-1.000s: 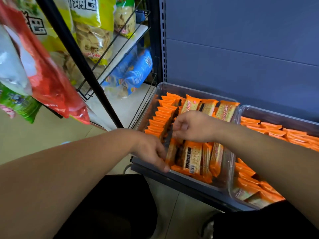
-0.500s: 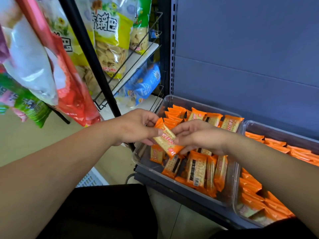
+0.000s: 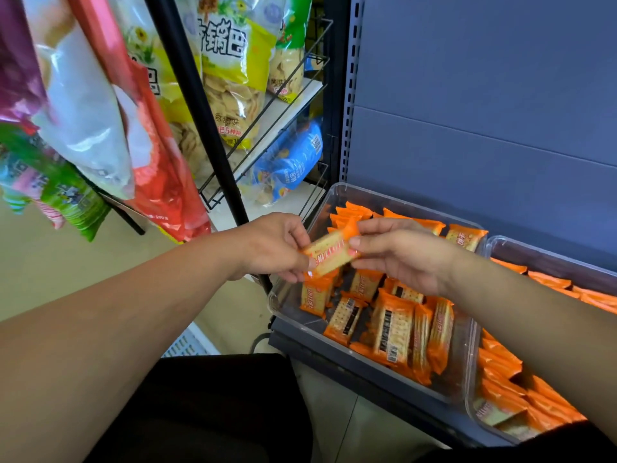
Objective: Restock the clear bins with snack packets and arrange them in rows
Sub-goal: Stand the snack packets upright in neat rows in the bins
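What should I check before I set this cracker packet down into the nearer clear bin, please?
1. Grip: left hand and right hand each pinch one end of the cracker packet. Ok.
2. Position: the packet is held above the left clear bin, not the right bin. Ok.
3. Back-left row: packets stand on edge in line. Ok.
4. Front packets: they lie loose at mixed angles, not in rows. Not ok.
5. Free slot at the row's near end: hidden behind the hands. Cannot tell.
6. Wrapper intact: too blurred. Cannot tell.
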